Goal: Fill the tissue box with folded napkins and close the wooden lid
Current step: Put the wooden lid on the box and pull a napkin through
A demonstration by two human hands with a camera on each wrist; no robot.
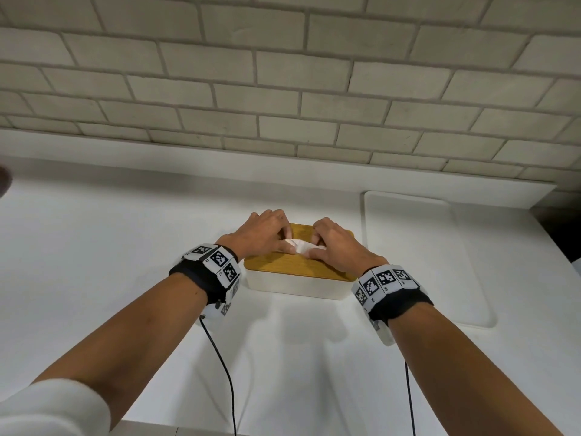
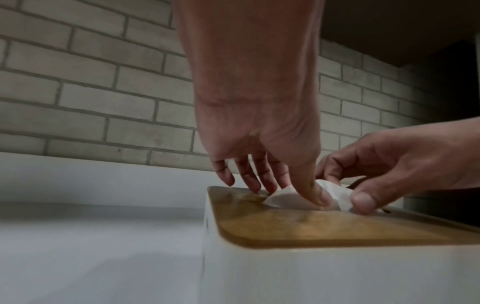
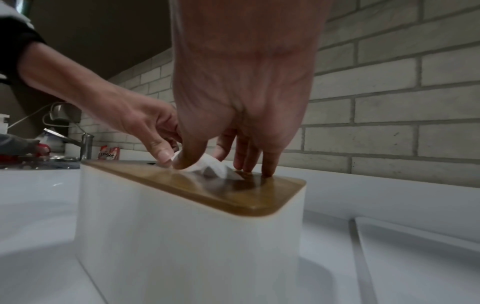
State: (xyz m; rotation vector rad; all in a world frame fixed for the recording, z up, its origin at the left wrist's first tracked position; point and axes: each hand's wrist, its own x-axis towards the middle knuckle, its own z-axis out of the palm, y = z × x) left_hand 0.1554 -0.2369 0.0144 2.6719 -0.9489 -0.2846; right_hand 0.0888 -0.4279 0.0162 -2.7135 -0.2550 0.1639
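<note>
Tissue box (image 1: 295,286): white, standing on the white table (image 1: 94,247) toward its far edge, below the brick wall (image 1: 283,73); both hands are on top of it.
Wooden lid (image 1: 283,264): seated flat on the box, closed; its near strip is bare, its middle is covered by the hands.
Napkin (image 1: 301,246): a white fold sticking up from the middle of the lid, between the two hands; how much lies inside the box is hidden.
Left hand (image 1: 262,236): over the left half of the lid, thumb tip pressing the napkin's left side; in the left wrist view the other fingers (image 2: 244,174) reach down to the lid's far part. Fingers curled, pinching the napkin.
Right hand (image 1: 338,245): over the right half of the lid, thumb and forefinger pinching the napkin's right side; in the right wrist view the remaining fingertips (image 3: 269,169) touch the wood near the far edge.
Tray (image 1: 440,262): a shallow white tray, just right of the box, apart from it.
Tap (image 3: 83,146): metal, far off to the left in the right wrist view.
</note>
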